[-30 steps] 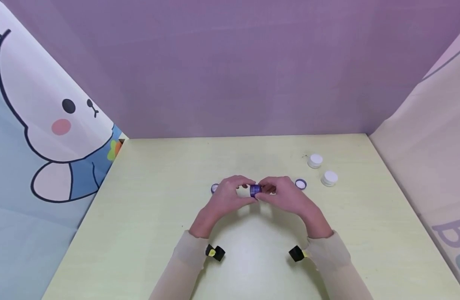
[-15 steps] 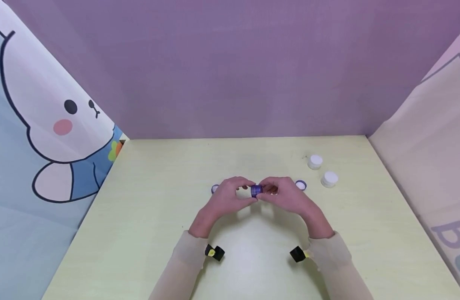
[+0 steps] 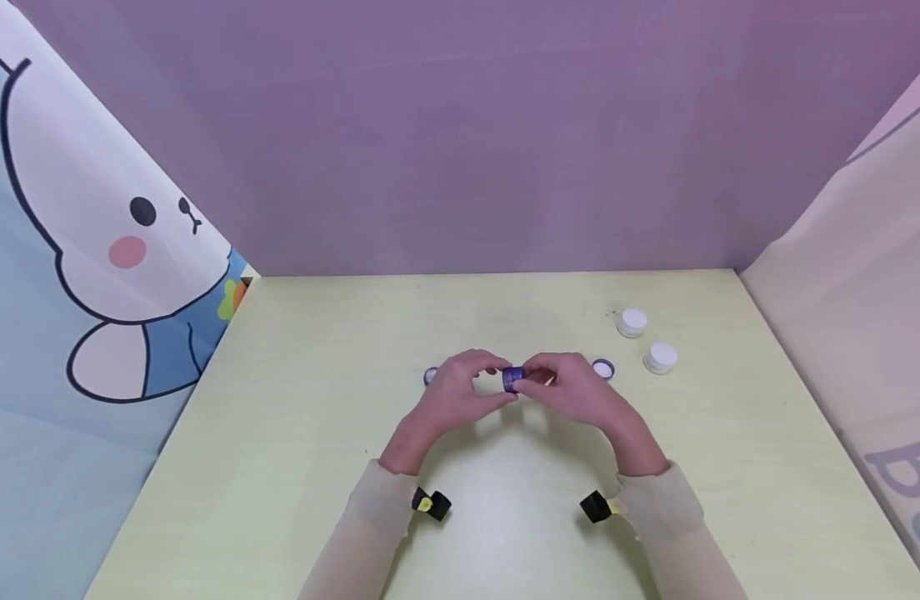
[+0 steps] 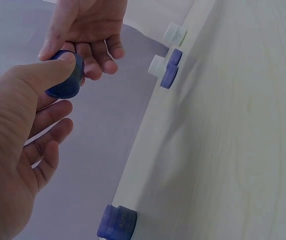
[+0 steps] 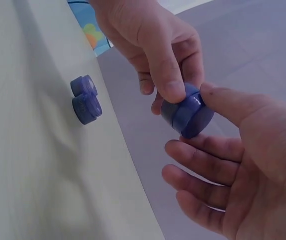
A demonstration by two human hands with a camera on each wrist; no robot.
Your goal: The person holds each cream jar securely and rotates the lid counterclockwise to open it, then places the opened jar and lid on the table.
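Observation:
A small dark blue cosmetic jar (image 3: 512,379) is held on its side above the table, between both hands. My left hand (image 3: 466,387) pinches one end of it between thumb and fingers. At the other end, my right hand (image 3: 568,387) grips the jar with thumb and fingertips. In the right wrist view the jar (image 5: 187,112) shows a wider rim facing the right palm, probably its lid. The left thumb covers part of the jar (image 4: 65,75) in the left wrist view.
On the table (image 3: 317,350), two white jars (image 3: 632,322) stand at the right. A blue-rimmed round piece with a pale inside (image 3: 603,368) lies beyond the right hand. Two blue pieces (image 5: 85,100) sit together in the right wrist view, partly hidden by the left hand in the head view.
The right thumb and fingers have shifted slightly along the jar, with the thumb now further over its side. Both arms stay almost in place.

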